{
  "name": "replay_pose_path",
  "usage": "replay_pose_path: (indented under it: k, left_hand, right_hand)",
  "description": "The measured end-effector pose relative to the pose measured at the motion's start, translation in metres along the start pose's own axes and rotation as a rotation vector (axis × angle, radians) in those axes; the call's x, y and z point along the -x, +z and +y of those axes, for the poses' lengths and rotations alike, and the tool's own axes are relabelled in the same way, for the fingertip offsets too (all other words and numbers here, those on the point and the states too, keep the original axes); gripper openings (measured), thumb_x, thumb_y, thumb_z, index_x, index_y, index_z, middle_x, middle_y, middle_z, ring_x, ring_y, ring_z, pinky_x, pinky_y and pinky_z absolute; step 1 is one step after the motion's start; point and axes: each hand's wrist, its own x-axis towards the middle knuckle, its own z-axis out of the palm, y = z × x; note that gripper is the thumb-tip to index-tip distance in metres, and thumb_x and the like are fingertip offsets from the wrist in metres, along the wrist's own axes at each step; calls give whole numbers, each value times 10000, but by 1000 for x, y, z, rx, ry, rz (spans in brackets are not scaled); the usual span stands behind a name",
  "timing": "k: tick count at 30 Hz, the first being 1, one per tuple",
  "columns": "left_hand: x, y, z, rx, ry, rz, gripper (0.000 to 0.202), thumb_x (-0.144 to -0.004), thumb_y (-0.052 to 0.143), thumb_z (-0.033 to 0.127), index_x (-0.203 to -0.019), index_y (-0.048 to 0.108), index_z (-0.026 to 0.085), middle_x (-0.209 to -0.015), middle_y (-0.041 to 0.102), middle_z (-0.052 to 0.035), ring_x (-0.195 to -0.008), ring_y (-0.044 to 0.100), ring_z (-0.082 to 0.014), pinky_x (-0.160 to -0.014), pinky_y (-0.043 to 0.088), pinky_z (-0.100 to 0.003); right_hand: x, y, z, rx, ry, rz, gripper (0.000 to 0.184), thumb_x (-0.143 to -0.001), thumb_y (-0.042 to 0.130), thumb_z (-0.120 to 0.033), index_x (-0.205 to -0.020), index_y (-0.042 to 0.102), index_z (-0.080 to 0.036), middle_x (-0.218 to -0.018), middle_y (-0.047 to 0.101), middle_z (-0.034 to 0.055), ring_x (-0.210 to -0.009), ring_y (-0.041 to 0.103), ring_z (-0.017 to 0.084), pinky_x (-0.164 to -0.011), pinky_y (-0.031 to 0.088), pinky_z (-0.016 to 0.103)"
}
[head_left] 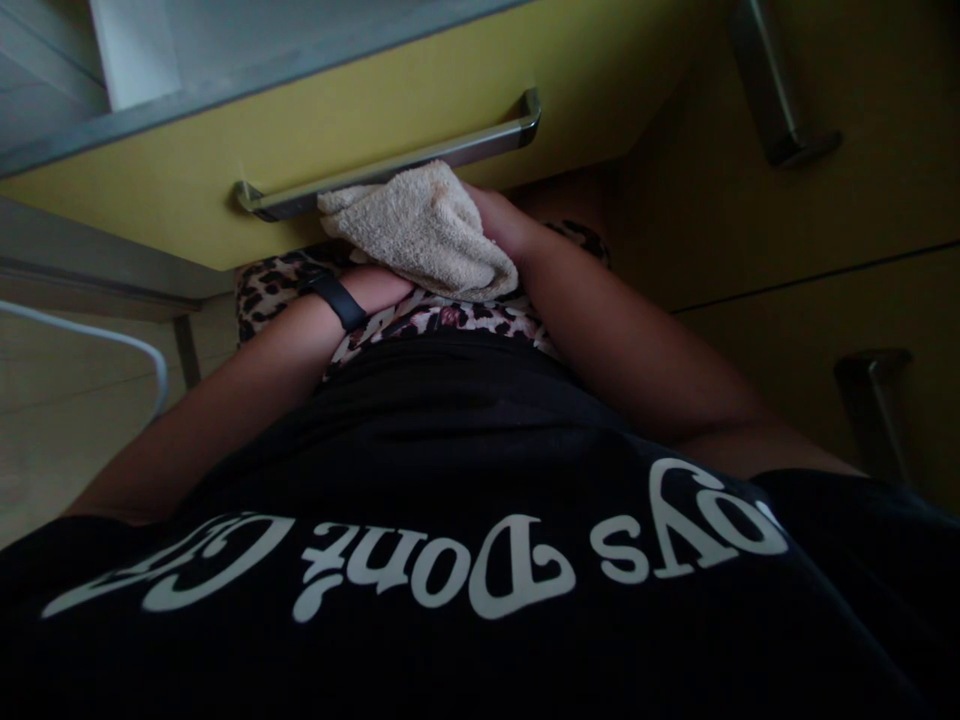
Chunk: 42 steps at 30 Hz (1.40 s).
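Has beige terry cloth (431, 230) over left hand (388, 287) and right hand (501, 222), near drawer handle (491, 142). Hides fingers; cannot tell opening or grip.

- Dim in here, with paler light on the left.
- Deep shadow swallows the cupboard (750, 230) on the right.
- Dull gleams run along the metal handle (480, 148).
- The pale cloth (427, 225) stands out brightest mid-room, its outline soft.
- White lettering (484, 570) stretches at far left.
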Motion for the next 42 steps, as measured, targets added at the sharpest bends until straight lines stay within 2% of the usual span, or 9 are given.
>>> replay_pose_path:
  k: [4, 9, 14, 19, 24, 29, 33, 37, 42]
  left_hand:
    - [1, 0, 2, -31, -30, -21, 596, -953, 324, 619, -1054, 802, 278, -1035, 793, -40, -1427, 564, -201, -1352, 294, -378]
    - [5, -1, 8, 19, -16, -4, 611, -1015, 287, 539, -1182, 755, 184, -1188, 774, -22, -1363, 565, -142, -1335, 292, -359]
    - [5, 0, 4, 16, 0, -7, 557, -1027, 308, 479, -1109, 761, 165, -1146, 780, -32, -1325, 580, -138, -1302, 322, -359]
    - [4, 1, 3, 51, 8, 24, 521, -1036, 344, 478, -1129, 739, 151, -1131, 780, -32, -1354, 554, -136, -1314, 311, -373]
    - [6, 0, 6, 33, -11, 9, 524, -1022, 327, 456, -1138, 750, 167, -1083, 787, -28, -1282, 600, -134, -1306, 331, -378]
    - [2, 1, 3, -6, -20, -9, 550, -980, 321, 507, -1119, 788, 252, -1028, 786, -44, -1255, 660, -183, -1287, 371, -391]
    - [-1, 2, 0, -20, -13, 5, 594, -977, 310, 530, -1241, 761, 249, -1125, 780, -59, -1287, 653, -197, -1319, 334, -400]
    - [1, 2, 0, -11, -9, 27, 580, -998, 338, 498, -1315, 720, 199, -1277, 745, -63, -1362, 608, -174, -1353, 275, -397]
    - [5, -1, 4, 56, 0, 24, 547, -1027, 344, 477, -1269, 718, 159, -1234, 763, -49, -1462, 510, -128, -1401, 163, -397]
  right_hand:
    - [-4, -3, 5, 0, -15, -12, 420, -976, 579, -436, -1151, 743, -92, -1047, 776, -54, -1220, 688, 142, -1280, 398, 425]
    - [-13, -6, 13, 45, -68, -63, 445, -994, 478, -396, -1192, 724, -83, -1113, 755, -55, -1268, 666, 125, -1269, 372, 456]
    - [-13, -7, 13, 33, -35, -27, 435, -993, 503, -421, -1158, 741, -97, -1087, 761, -54, -1261, 671, 148, -1278, 374, 460]
    - [-8, -5, 8, 47, -8, 4, 376, -991, 532, -400, -1090, 756, -115, -1072, 770, -63, -1263, 673, 144, -1290, 373, 431]
    - [-3, -1, 2, 8, -30, -22, 400, -995, 519, -401, -1067, 724, -65, -1041, 781, -38, -1184, 707, 130, -1277, 371, 457]
    - [3, 1, -5, 54, -22, 4, 373, -1025, 462, -320, -1106, 715, -58, -1061, 783, -43, -1173, 710, 118, -1273, 370, 444]
    - [7, 3, -10, 91, 34, 27, 439, -1036, 443, -358, -1189, 711, -46, -1130, 775, -12, -1253, 683, 143, -1284, 365, 428]
    - [-2, -1, -3, 124, -14, -28, 486, -1027, 422, -380, -1251, 679, -33, -1169, 756, -13, -1305, 650, 150, -1292, 322, 476]
    - [-15, -9, 9, 136, -97, -88, 460, -1016, 395, -321, -1208, 702, -36, -1079, 753, -51, -1294, 648, 149, -1309, 256, 505]
